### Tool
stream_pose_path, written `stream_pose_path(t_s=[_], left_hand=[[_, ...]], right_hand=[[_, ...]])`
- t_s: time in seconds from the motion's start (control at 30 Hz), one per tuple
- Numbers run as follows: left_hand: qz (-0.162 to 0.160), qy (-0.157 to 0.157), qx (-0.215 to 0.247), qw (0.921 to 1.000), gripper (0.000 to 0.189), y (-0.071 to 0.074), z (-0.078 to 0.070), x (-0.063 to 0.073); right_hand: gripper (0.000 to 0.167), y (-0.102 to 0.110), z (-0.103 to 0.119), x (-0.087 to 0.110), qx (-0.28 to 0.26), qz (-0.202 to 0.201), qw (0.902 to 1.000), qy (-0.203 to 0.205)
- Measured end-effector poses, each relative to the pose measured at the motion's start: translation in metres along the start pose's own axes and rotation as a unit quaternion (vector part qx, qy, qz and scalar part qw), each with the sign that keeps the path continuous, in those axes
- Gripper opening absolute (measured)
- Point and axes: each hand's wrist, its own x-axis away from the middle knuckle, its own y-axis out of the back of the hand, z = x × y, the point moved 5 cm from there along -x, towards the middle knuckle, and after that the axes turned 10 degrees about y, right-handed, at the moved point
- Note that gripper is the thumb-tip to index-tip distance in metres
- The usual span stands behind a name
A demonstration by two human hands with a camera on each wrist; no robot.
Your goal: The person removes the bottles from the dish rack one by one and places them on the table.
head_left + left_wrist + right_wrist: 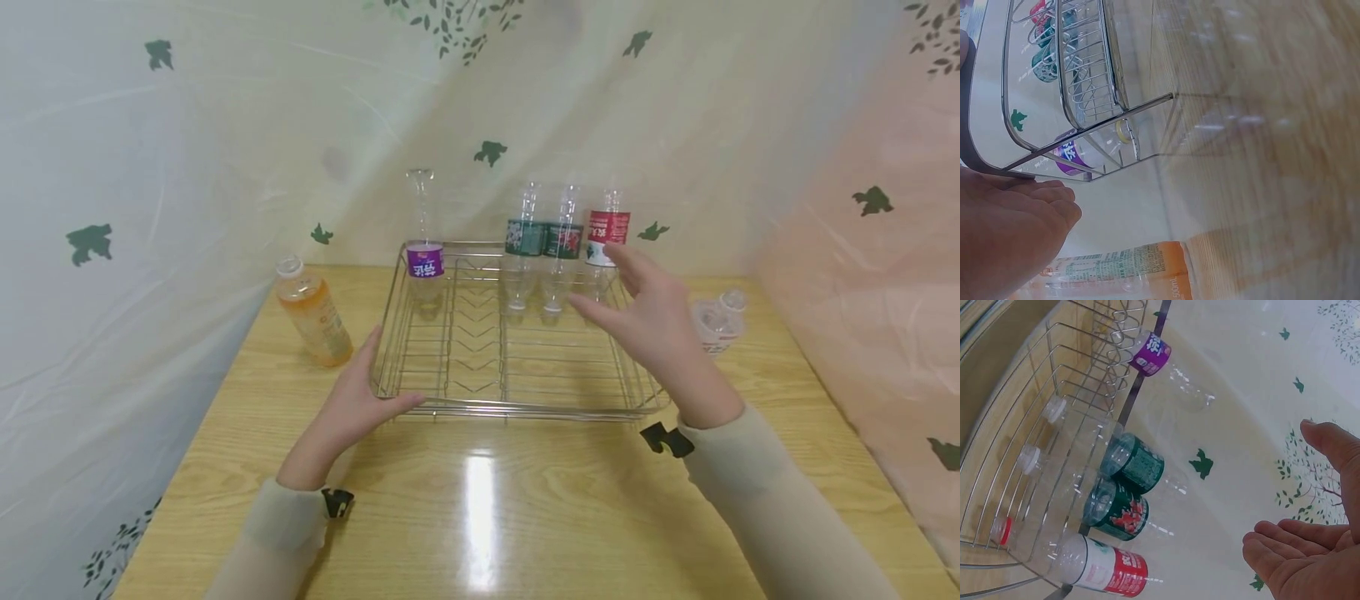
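Observation:
A wire dish rack (480, 406) stands on the table. My left hand (358, 411) is at its front left corner, fingers along the left side and thumb over the front rim; the left wrist view has the fingertips right at the rim. My right hand (656, 312) is raised over the rack's right side, thumb and fingers spread, holding nothing. Clear plastic bottles lean cap-down along the back: a purple-labelled bottle (425, 260) at the left, two green-labelled bottles (524, 237) (563, 241) and a red-and-white-labelled bottle (1113, 567) at the right, partly behind the right hand.
Left of the rack stands a bottle of orange drink (315, 321) with a white cap. Another clear bottle (722, 321) is to the right, partly hidden by my right forearm. Behind the wooden table (570, 500) hangs a pale leaf-patterned sheet (300, 125).

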Motion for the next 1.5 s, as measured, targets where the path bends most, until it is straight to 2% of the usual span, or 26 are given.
stream_pose_path(t_s=[0.6, 0.97, 1.2, 1.5], left_hand=[[0.001, -0.001, 0.001, 1.0, 0.123, 0.0, -0.001, 0.001], [-0.002, -0.007, 0.005, 1.0, 0.123, 0.0, 0.0, 0.0], [-0.003, -0.001, 0.005, 1.0, 0.123, 0.0, 0.0, 0.001], [0.001, 0.001, -0.001, 1.0, 0.124, 0.0, -0.002, 0.001]], right_hand=[[0.088, -0.022, 0.018, -0.027, 0.007, 0.032, 0.9992, 0.022], [0.097, -0.04, 0.016, -0.043, -0.003, 0.058, 0.9983, -0.009], [0.094, -0.056, 0.018, -0.052, 0.01, 0.067, 0.9977, 0.002], [0.092, -0.07, 0.017, -0.059, 0.018, 0.083, 0.9964, -0.004]])
